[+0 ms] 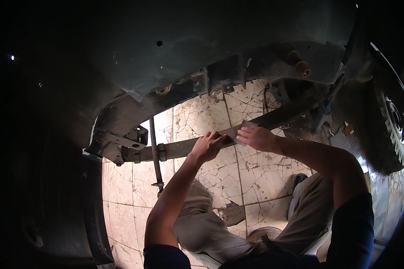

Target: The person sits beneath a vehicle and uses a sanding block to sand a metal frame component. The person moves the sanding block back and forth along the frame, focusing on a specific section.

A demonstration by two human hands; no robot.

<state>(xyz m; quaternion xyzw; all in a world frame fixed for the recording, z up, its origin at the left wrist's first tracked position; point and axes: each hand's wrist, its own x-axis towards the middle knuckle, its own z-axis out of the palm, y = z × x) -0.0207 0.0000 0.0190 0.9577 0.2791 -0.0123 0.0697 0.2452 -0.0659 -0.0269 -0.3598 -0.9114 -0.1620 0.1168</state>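
At nine o'clock a dark curved body panel (54,188) walls you in, and just inside it a metal bracket (121,145) anchors the end of the leaf spring (179,148), which runs as a long flat bar up toward two o'clock. A thin vertical rod (155,157) crosses the spring just right of the bracket and hangs down toward the cracked tile floor (256,170); the open room for moving lies below the spring, over those tiles. Your left hand (207,145) sits near the centre, fingers curled over the top edge of the spring, a narrow grip on the bar itself. Just beside it, at one o'clock from it, your right hand (258,137) lies flat on the spring, fingers pressing down on a small flat grey piece (246,126) that rests against the bar; whether it pinches that piece you cannot tell. Overhead, from eleven to one o'clock, the dark underbody (202,45) closes off the top. At three o'clock a tyre (397,130) blocks the right side. A loose dark scrap (232,213) lies on the floor at six o'clock between your knees.
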